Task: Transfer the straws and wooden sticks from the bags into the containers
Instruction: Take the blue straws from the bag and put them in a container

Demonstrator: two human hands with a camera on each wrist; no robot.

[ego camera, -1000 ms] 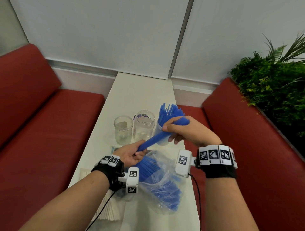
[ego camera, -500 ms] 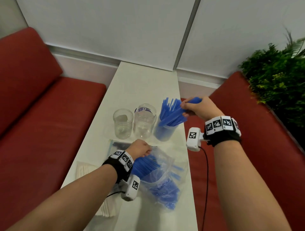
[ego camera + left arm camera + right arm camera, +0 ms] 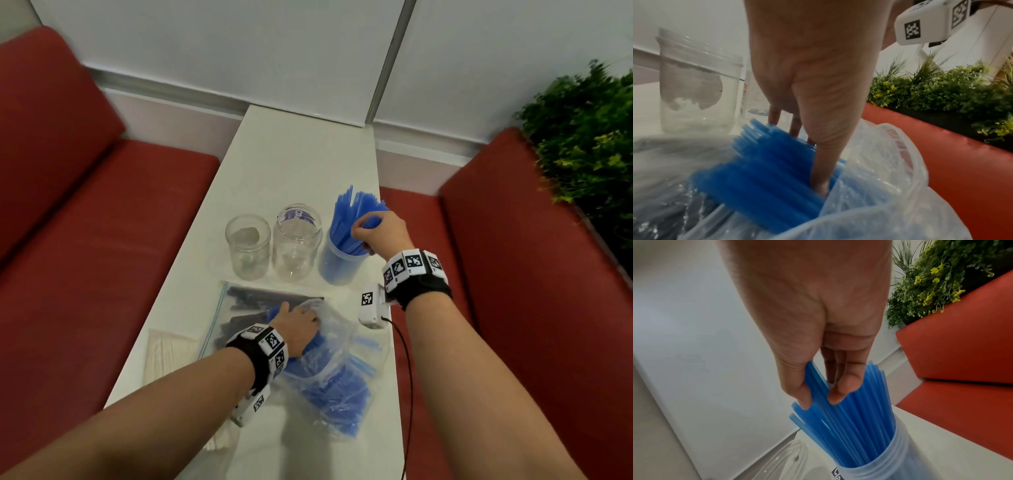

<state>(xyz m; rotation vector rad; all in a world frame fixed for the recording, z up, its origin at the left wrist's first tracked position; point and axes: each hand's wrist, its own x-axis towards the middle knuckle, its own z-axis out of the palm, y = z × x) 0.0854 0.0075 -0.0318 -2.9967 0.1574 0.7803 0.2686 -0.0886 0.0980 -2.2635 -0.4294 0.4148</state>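
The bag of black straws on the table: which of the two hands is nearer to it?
Left. The left hand reaches into the clear bag of blue straws lying partly over the bag of black straws. The right hand is farther away, pinching blue straws in the jar.

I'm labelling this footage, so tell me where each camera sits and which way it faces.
Head: looks down the table; both forearms show.
Left wrist: along the left hand, reaching into the bag of blue straws.
Right wrist: along the right hand, pinching straws in the container.
Shared: left wrist and head both show the empty jar.
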